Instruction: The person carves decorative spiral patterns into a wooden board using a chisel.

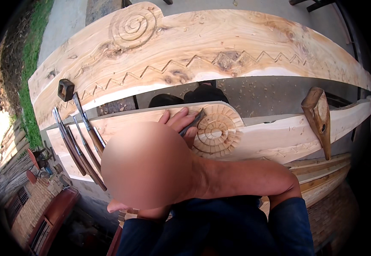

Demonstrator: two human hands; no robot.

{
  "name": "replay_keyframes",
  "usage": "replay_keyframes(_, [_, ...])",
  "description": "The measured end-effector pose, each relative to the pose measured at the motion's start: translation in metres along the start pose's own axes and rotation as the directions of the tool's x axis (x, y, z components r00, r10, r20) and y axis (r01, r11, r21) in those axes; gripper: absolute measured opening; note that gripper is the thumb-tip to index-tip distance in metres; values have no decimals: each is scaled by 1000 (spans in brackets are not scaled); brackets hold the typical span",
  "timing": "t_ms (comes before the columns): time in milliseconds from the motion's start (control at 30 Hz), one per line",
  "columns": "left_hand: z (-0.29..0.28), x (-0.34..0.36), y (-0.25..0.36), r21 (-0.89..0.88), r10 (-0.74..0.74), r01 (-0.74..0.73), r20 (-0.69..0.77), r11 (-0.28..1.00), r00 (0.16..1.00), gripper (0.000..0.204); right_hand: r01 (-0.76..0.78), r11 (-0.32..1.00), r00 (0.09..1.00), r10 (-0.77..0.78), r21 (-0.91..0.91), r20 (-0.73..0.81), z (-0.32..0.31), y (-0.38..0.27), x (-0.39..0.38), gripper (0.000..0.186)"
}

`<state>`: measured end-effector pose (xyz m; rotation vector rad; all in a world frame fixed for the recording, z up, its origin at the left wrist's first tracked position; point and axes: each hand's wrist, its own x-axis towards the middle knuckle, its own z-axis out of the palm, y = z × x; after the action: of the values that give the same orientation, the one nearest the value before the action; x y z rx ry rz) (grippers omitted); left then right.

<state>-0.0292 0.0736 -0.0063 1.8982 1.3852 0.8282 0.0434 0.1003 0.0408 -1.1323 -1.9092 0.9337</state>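
Right hand at frame centre clamped on chisel against carved rosette; risk of slipping, gouging segments; left hand hidden, grip cannot be told

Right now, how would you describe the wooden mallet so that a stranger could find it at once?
Start at the nearer plank, the one with the round sunburst carving. Follow it to the right end, where the wooden mallet lies across its edge. Unlike the slim chisels at the far left, it is thick, all wood and lies alone.
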Motion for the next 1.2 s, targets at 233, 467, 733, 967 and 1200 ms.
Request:
replay_keyframes(233, [2, 0, 1, -16, 3, -3, -18, 1000, 1000, 17, -35, 999, 999, 35, -26, -3, 0, -3, 0, 113])
replay_keyframes(467, [-1, 4, 9, -40, -93, 93, 0, 995, 996, 20, -91, 994, 996, 90, -64, -9, 7, -6, 3, 119])
replay_keyframes(733, [0, -7, -4, -31, -145, 145, -2, 989, 989, 35, -350, 899, 934, 357, -261, -23, 26, -25, 5, 126])
replay_keyframes(967, [-8, 11, -28, 334, 19, -9, -28, 943, 999, 68, -590, 661, 778, 620, -464, -106, 43, -38, 14, 133])
replay_keyframes(1200, [-11, 8, -19, 234, -32, 33, -5, 972, 999, 62, -371, 926, 924, 361, -74, -124, 54, -20, 4, 86])
